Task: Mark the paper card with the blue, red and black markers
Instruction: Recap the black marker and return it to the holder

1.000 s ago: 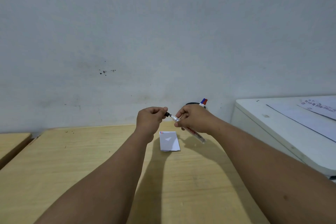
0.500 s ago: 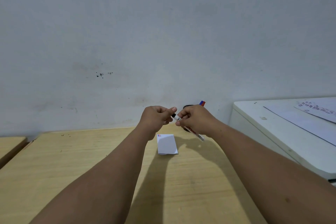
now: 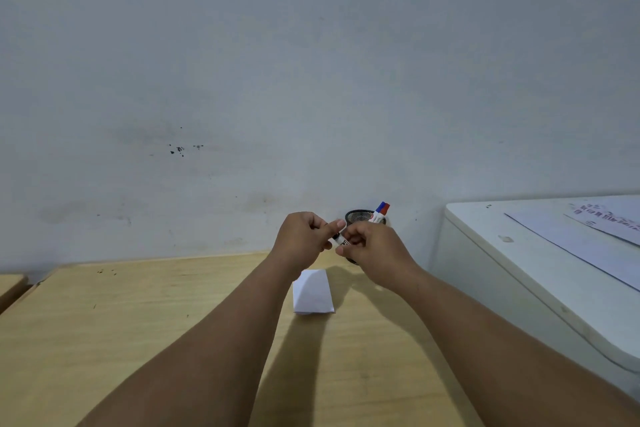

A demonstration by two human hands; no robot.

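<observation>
The two hands are closer now. The left hand (image 3: pixel 304 239) and right hand (image 3: pixel 374 250) both pinch the black marker (image 3: pixel 338 238), probably capping it. The paper card (image 3: pixel 312 291) lies just below, near.

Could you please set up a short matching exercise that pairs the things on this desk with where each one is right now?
Things:
1. white folded paper card
2. white-barrelled black marker
3. red and blue capped markers
4. black wire mesh pen cup

Places:
A. standing in the mesh cup
B. lying flat on the light wooden desk
C. held between the left hand and right hand
D. against the wall, behind the right hand

Pairs: 1-B, 2-C, 3-A, 4-D
</observation>
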